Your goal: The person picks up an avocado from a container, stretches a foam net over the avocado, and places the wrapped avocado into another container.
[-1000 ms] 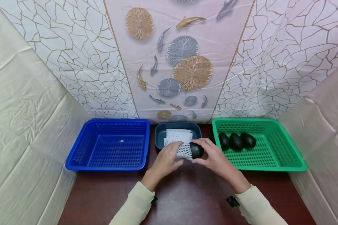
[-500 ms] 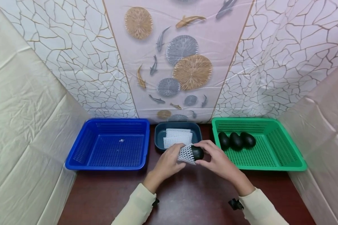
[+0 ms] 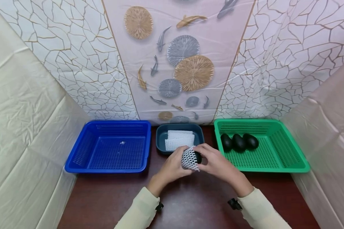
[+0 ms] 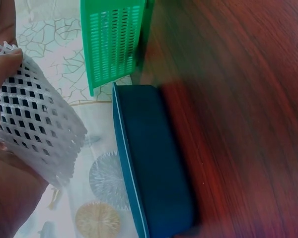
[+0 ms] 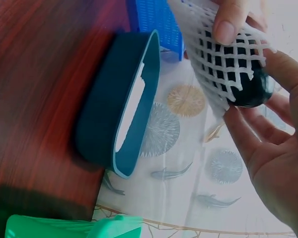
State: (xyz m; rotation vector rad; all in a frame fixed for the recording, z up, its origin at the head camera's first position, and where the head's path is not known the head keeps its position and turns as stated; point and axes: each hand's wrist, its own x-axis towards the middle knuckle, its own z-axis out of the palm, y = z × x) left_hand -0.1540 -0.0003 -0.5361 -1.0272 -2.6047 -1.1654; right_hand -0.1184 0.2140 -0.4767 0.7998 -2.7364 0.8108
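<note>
My left hand (image 3: 172, 164) holds a white foam net sleeve (image 3: 189, 159) above the table, its thumb pressing the mesh in the right wrist view. Inside the sleeve sits a dark, smooth, egg-shaped avocado (image 5: 254, 92); only its right end shows bare. Around that bare end curl the fingers of my right hand (image 3: 217, 163), touching the sleeve's open edge. In the left wrist view the sleeve's other end hangs loose and flat past the left palm. Just behind the hands, more flat foam net sleeves (image 3: 179, 142) lie in a dark teal tray (image 3: 159, 144).
On the right stands a green basket (image 3: 293, 149) with three dark avocados (image 3: 239, 143) by its left wall. A blue basket (image 3: 106, 170) at the left has a small white scrap (image 3: 122, 142) on its floor. A patterned cloth (image 3: 172, 63) hangs behind.
The sleeve has slid rightward over the avocado, so less of the dark fruit shows. Both hands have drawn slightly nearer the body, away from the tray.
</note>
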